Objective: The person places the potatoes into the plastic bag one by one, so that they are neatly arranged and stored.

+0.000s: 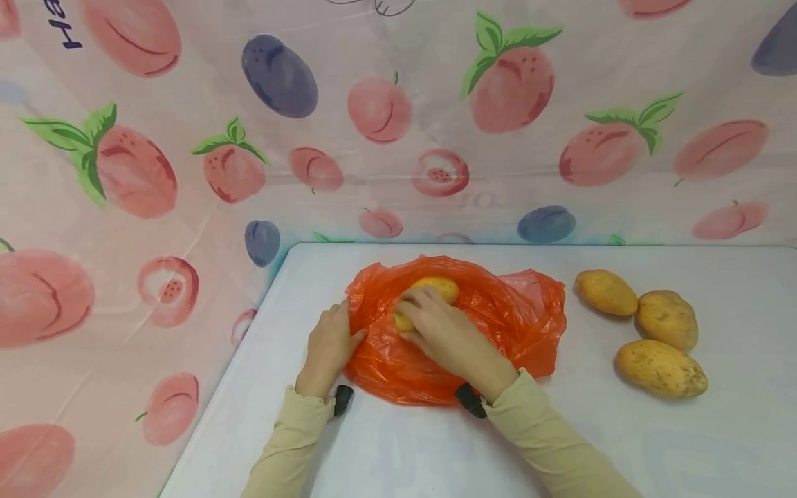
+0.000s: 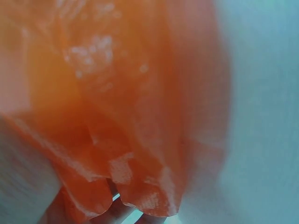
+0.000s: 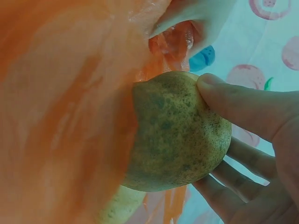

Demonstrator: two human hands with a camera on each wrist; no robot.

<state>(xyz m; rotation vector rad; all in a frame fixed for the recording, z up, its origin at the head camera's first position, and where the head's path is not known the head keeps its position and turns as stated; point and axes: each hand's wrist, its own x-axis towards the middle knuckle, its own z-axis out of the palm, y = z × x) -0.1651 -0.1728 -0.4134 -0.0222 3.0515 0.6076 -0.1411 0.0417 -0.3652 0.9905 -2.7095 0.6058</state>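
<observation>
An orange-red plastic bag (image 1: 398,377) lies spread open on the white table. My left hand (image 1: 326,346) grips its left rim, thumb on the inner side and fingers outside. Over the bag's opening, my right hand (image 1: 445,332) holds a yellow-brown potato (image 3: 180,133) between thumb and fingers; in the head view the hand covers most of it. Another potato (image 1: 443,287) lies inside the bag, just beyond that hand. In the left wrist view the bag's thin film (image 2: 126,116) fills much of the picture, blurred.
To the right of the bag, three loose potatoes lie on the table: an upper one (image 1: 605,292), a middle one (image 1: 667,319) and a lower one (image 1: 661,369). A fruit-printed cloth (image 1: 349,200) hangs behind and to the left of the table (image 1: 411,456).
</observation>
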